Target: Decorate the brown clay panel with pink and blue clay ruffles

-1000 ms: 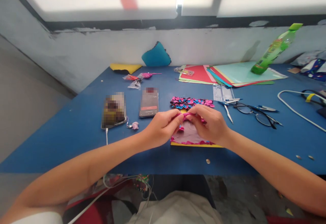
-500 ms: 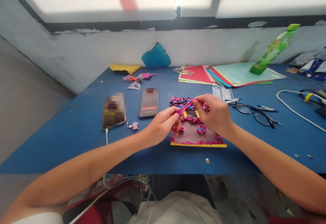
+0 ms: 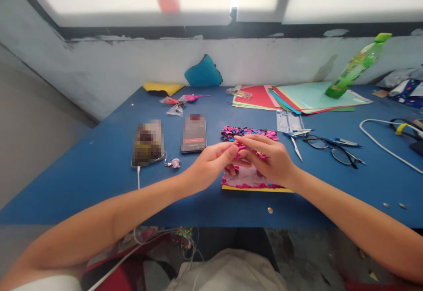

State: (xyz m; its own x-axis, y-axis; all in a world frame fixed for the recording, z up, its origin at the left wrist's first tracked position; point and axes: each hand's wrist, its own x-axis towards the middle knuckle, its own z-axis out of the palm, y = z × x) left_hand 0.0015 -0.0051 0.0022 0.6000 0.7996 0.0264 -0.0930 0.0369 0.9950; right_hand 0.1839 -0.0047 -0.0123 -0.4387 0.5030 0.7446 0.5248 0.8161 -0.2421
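Pink modelling clay [image 3: 241, 151] is pinched between the fingers of both hands, largely hidden by them. My left hand [image 3: 214, 163] closes on it from the left, with thumb and index finger together. From the right, my right hand [image 3: 273, 156] has its fingers bent over the same lump. Below them lies a clay-decorated panel [image 3: 243, 178] with a yellow front edge, a greyish-pink surface and a crinkled magenta border. Many small pink, blue and dark clay pieces [image 3: 251, 131] cover its far end. The hands hide its middle.
Two phones [image 3: 193, 134] lie left of the panel, the nearer-left one on a white cable [image 3: 138, 178]. To the right are eyeglasses [image 3: 330, 147], white-tipped tools [image 3: 297, 147] and a clear bag [image 3: 289, 120]. Coloured sheets [image 3: 307, 95] and a leaning green bottle [image 3: 353, 70] are at the back.
The pink clay was stretched into a strand between the hands; now it is bunched up between the fingertips. My right hand has moved slightly left and down toward my left hand.
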